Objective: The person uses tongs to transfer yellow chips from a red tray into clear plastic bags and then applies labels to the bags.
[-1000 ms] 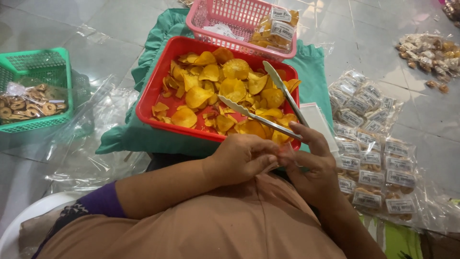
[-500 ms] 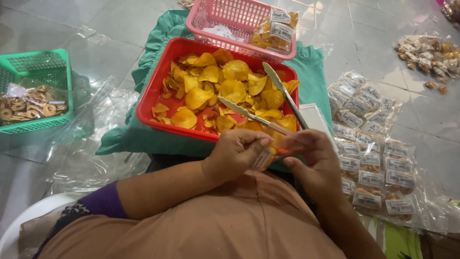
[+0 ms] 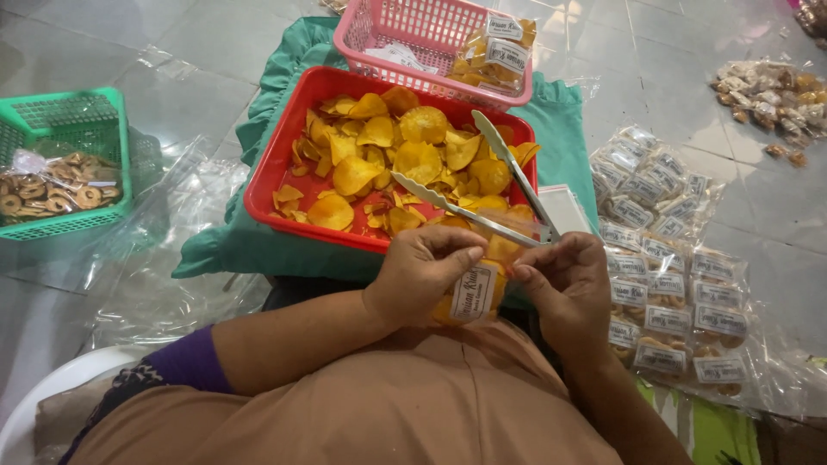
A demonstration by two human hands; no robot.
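Note:
My left hand [image 3: 424, 274] and my right hand [image 3: 564, 284] hold between them a small clear packet of yellow chips [image 3: 475, 291] with a white label, close to my body. The left fingers curl over the packet's top; the right fingertips pinch its right edge. Just beyond the hands sits a red tray [image 3: 280, 159] full of yellow-orange chips [image 3: 413, 155] on a green cloth [image 3: 560, 129]. Metal tongs [image 3: 482, 185] lie across the chips, their handle end near my right hand.
A pink basket [image 3: 370, 30] with labelled chip packets stands behind the tray. A green basket [image 3: 77, 164] of ring-shaped snacks sits at left. Several labelled packets [image 3: 668, 258] lie on clear plastic at right, with more snacks [image 3: 767, 95] at far right. Loose plastic [image 3: 164, 250] covers the tiled floor.
The hands have drawn a little nearer to my body, and the packet has turned so its white label now faces up between them.

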